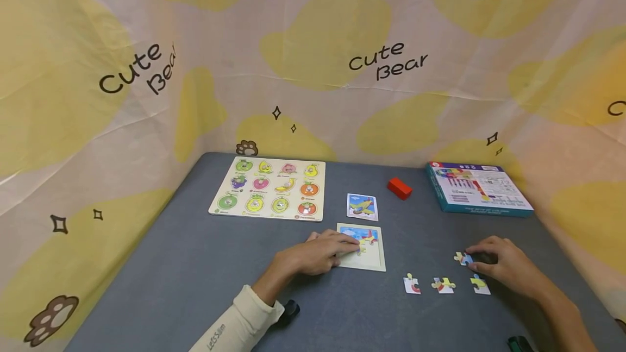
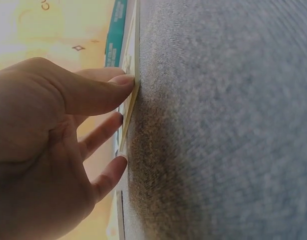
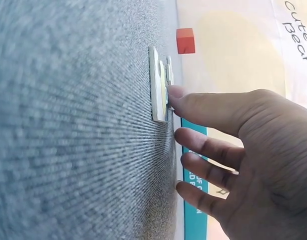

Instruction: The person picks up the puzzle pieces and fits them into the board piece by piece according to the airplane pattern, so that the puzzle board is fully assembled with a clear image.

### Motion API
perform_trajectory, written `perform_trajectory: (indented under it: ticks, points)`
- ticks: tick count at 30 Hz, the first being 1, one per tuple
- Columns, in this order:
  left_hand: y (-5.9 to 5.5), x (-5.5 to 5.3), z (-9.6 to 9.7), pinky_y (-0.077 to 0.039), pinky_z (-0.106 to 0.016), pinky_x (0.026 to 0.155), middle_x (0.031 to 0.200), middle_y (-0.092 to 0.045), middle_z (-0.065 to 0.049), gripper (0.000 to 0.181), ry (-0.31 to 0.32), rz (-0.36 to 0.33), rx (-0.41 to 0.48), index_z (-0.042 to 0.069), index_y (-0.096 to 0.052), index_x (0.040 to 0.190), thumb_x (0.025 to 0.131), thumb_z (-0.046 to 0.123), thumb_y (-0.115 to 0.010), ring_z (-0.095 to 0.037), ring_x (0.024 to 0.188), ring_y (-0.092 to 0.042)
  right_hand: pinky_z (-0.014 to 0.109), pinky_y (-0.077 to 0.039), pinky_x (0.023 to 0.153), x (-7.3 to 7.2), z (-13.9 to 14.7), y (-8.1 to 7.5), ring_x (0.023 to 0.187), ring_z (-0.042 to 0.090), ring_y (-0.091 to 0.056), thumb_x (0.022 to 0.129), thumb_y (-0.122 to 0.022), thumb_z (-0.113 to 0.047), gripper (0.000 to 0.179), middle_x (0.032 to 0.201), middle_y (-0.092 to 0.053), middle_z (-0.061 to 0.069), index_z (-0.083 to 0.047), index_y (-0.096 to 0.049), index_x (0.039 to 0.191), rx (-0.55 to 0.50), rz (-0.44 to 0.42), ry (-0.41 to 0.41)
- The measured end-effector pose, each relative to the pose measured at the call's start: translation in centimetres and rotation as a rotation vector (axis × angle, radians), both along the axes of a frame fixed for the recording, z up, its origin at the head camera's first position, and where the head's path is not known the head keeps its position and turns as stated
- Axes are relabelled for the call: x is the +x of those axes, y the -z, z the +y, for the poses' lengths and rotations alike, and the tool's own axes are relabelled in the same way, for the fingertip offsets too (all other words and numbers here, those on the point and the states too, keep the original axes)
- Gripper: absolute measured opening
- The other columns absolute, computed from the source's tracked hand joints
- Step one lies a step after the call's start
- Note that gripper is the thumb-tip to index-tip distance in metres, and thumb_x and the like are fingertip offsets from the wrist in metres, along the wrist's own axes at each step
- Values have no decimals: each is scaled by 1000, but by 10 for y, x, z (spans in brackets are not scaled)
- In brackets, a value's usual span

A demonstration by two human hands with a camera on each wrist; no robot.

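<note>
Left hand (image 1: 320, 252) hides part of puzzle tray (image 1: 367, 263).

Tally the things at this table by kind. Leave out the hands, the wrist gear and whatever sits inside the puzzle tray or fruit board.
Loose puzzle pieces: 4
Puzzle tray: 1
Airplane picture card: 1
Fruit board: 1
Red block: 1
Box: 1
Total: 9
</note>
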State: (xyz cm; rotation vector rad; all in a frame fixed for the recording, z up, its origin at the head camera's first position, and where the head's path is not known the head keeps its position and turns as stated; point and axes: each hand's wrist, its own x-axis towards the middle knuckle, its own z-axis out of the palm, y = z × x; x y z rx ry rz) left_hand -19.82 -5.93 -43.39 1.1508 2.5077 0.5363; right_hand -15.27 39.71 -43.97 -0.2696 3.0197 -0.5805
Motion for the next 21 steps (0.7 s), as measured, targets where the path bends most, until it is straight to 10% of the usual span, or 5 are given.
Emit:
perform_trajectory:
  ticks: [21]
  points:
    - [2,-1,0,-33,-35,101,166,-44,11,54,-23,-29,6,25,-52,159,106,12,-61,-17,151,-37,47,-49,83,-2,1,-3,100,26,-61,90,-85,-33,26,106,-71,3,-12,-82,106,17,-32,2]
